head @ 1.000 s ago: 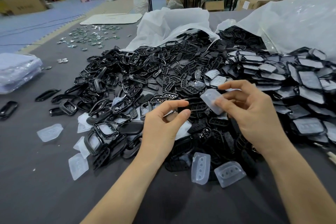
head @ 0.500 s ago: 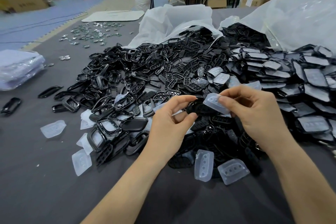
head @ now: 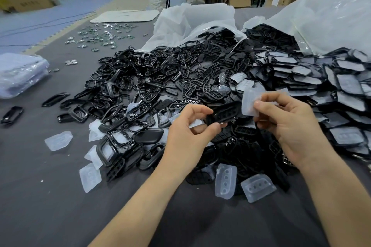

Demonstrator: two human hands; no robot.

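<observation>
Pinching a black, elongated plastic key-fob shell with a row of button holes [head: 226,113] between thumb and fingertips of the left hand [head: 186,132], just above the heap of black plastic shells and frames [head: 160,78] on the grey cloth-covered table [head: 60,196]. Pinching a translucent, soft silicone button pad [head: 249,104] between thumb and forefinger of the right hand [head: 289,124], at the shell's right end, touching or just beside it; cannot tell which.

To seat it well: turn the shell so its hollow side faces the pad, and line up the pad's bumps with the holes. Start at one end and press along with the thumb until each bump pokes through. Grip the shell by its edges, clear of the holes. Go gently with the pad, which is probably floppy and prone to folding. Check for flush edges before setting down. More pads of the same kind [head: 225,180] lying near the forearms, within easy reach.
</observation>
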